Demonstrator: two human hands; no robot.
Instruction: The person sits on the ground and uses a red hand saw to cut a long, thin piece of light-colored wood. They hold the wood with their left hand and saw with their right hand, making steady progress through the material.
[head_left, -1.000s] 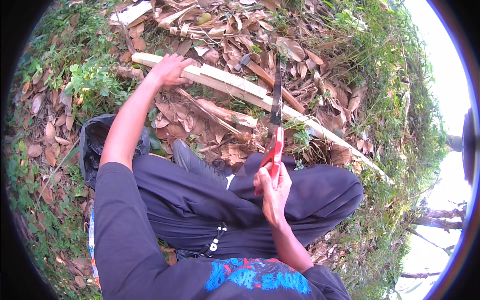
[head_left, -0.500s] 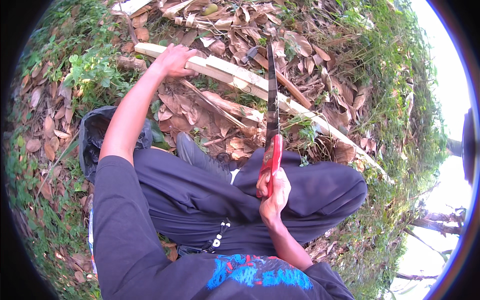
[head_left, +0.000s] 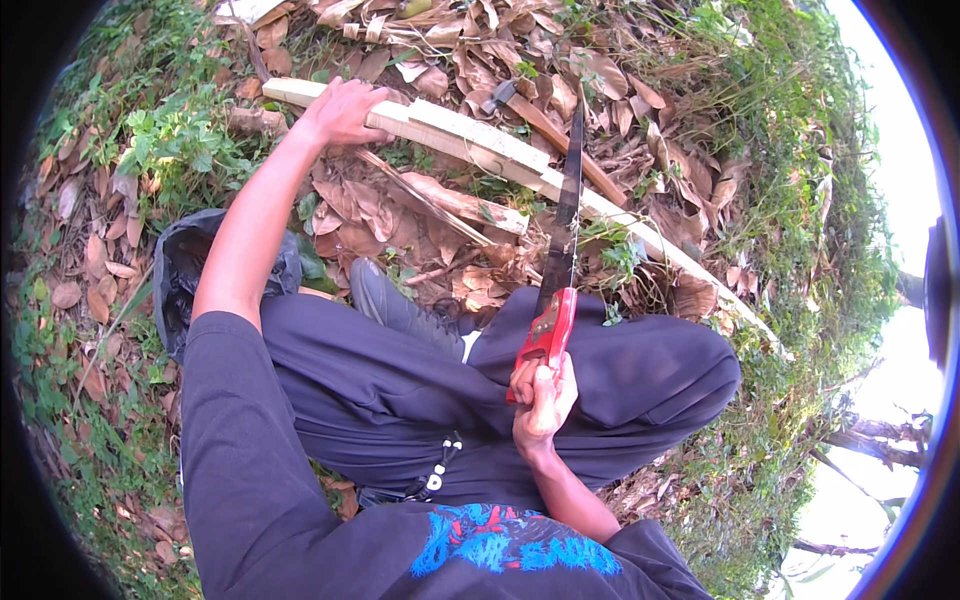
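Observation:
My right hand (head_left: 543,400) is wrapped round the red handle of a hand saw (head_left: 566,215). The long dark blade points away from me and crosses over a pale wooden strip (head_left: 670,255); whether its teeth touch the wood I cannot tell. My left hand (head_left: 347,112) grips the far left part of the pale wood, with its fingers over the top. A shorter wooden piece (head_left: 480,138) lies along the top of the long strip. Beyond the wood rests a hammer (head_left: 545,125) with a brown wooden handle, partly behind the saw blade.
A black plastic bag (head_left: 185,270) stands by my left thigh. My folded legs and a dark shoe (head_left: 395,305) are close under the wood. Dry leaves, a split branch (head_left: 465,200) and green plants (head_left: 180,135) cover the ground around.
The saw has drawn back toward me, its blade now tilted with the tip farther right. The wood has shifted slightly left along with my left hand, which keeps its grip.

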